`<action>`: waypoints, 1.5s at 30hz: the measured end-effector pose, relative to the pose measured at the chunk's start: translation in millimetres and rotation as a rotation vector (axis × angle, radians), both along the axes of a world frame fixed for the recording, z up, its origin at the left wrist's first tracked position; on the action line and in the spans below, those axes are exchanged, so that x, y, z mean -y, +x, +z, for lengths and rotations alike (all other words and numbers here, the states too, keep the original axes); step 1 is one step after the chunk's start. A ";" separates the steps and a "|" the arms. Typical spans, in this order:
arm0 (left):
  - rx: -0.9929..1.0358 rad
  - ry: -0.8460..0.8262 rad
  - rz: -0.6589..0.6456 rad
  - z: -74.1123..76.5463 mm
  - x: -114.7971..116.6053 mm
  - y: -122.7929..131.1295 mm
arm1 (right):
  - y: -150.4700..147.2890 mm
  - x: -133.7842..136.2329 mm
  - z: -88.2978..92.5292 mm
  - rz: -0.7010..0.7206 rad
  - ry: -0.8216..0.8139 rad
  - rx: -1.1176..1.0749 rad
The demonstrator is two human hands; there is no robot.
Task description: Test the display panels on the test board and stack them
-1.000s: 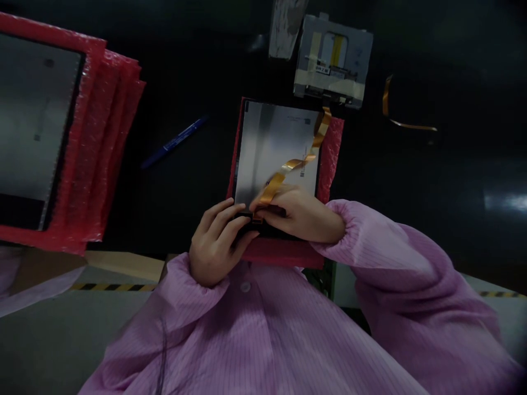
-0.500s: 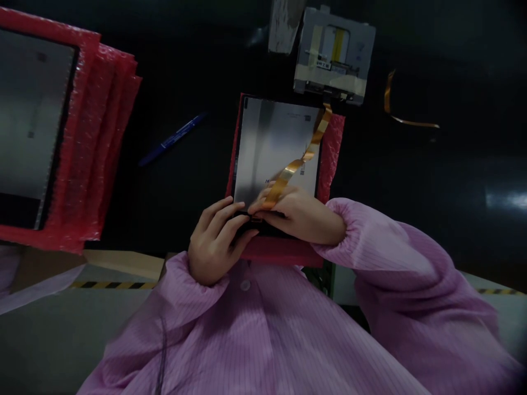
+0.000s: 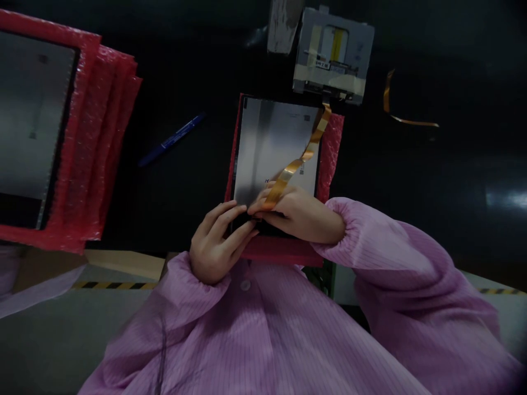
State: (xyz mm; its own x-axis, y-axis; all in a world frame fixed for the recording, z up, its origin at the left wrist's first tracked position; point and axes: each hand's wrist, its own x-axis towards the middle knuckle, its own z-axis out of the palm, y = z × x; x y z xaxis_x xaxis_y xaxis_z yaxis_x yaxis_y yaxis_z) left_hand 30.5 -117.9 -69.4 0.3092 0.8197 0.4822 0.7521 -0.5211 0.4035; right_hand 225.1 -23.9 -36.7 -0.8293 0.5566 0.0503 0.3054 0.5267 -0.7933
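Note:
A grey display panel lies on a red bubble-wrap sheet on the dark table, close to its near edge. An orange flat ribbon cable runs from a small grey test box down across the panel. My right hand pinches the cable's lower end at the panel's near edge. My left hand rests with bent fingers on the same near edge, its fingertips pressing the panel's dark border beside the cable end. Both arms wear pink striped sleeves.
A stack of red bubble-wrap sheets with another panel on top lies at the left. A blue pen lies between the stack and the middle panel. A loose orange ribbon sits at the right. A pale object stands behind.
My right hand has lifted the cable end slightly off the panel's near edge; printed marks on the panel show just above it. My left fingers shifted a little.

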 end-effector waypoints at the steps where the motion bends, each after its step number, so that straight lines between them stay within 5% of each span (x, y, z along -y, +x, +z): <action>1: -0.003 -0.002 -0.008 -0.1 0.0 -0.2 | -0.2 -0.1 0.1 0.000 0.002 0.001; 45: -0.129 0.082 -0.007 -5.0 5.8 1.0 | -2.8 0.4 2.7 -0.002 -0.002 0.091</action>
State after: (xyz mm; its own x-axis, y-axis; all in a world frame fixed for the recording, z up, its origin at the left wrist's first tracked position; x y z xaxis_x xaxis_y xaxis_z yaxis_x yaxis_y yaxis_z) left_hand 31.5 -123.6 -74.4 0.3785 0.7765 0.5037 0.7911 -0.5539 0.2595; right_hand 222.3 -24.3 -34.0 -0.8293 0.5582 -0.0258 0.3768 0.5247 -0.7634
